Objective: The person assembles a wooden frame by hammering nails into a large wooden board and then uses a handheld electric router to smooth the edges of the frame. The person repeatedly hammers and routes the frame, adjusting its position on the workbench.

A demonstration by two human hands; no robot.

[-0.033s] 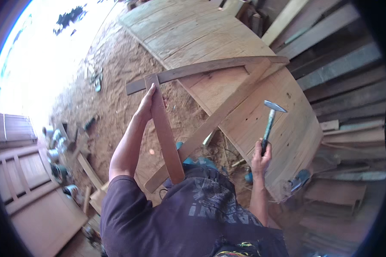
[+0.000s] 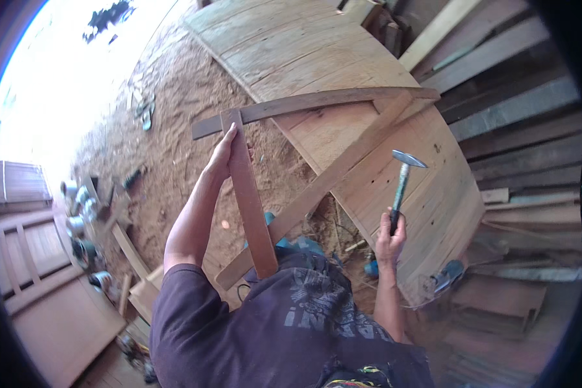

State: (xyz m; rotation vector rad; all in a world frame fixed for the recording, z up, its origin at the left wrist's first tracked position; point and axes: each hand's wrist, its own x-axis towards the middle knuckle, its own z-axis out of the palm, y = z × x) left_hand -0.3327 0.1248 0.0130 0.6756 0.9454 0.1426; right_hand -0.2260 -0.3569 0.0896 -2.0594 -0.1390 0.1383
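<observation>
My left hand [image 2: 220, 157] grips a flat wooden slat [image 2: 253, 204] near its far end, thumb along the edge. That slat meets a dark, slightly curved wooden strip [image 2: 313, 101] at the top and crosses a long diagonal wooden piece [image 2: 326, 181] close to my body. Together the three pieces form a triangular frame. Its right part rests over the plank panel [image 2: 291, 61]. In my right hand [image 2: 390, 244], closed around the dark lower handle, a hammer [image 2: 401, 187] stands with its metal head up, apart from the frame.
Under the panel's left edge lies sandy ground [image 2: 174, 155]. Stacked boards [image 2: 517, 139] line the right side. At the left are cans [image 2: 76, 225], loose wood offcuts [image 2: 130, 249] and a panelled wooden piece [image 2: 64, 317]. A clear plastic bottle [image 2: 447, 275] lies by the panel's near right corner.
My right hand and the hammer have shifted slightly left, and the hammer head tilts a little differently. The left hand keeps its grip on the slat.
</observation>
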